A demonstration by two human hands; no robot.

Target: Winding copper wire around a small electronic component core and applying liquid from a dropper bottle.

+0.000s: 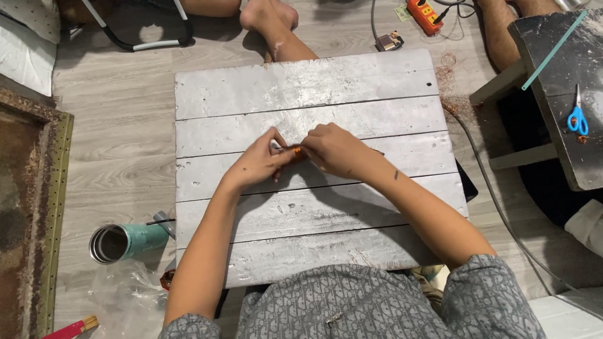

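Left hand (260, 160) and right hand (333, 149) pinch small orange piece (295, 151) together over grey plank table (314, 207); teal cup (122, 242) far left of grip.

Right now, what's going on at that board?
A person sits on the floor at a grey plank board, both hands together near its middle. The left hand and right hand pinch a small orange item between the fingertips; it is too small to identify. A teal tumbler lies on its side left of the board, with crumpled clear plastic by it. Blue-handled scissors lie on a dark table at right. Another person's bare feet show beyond the board.
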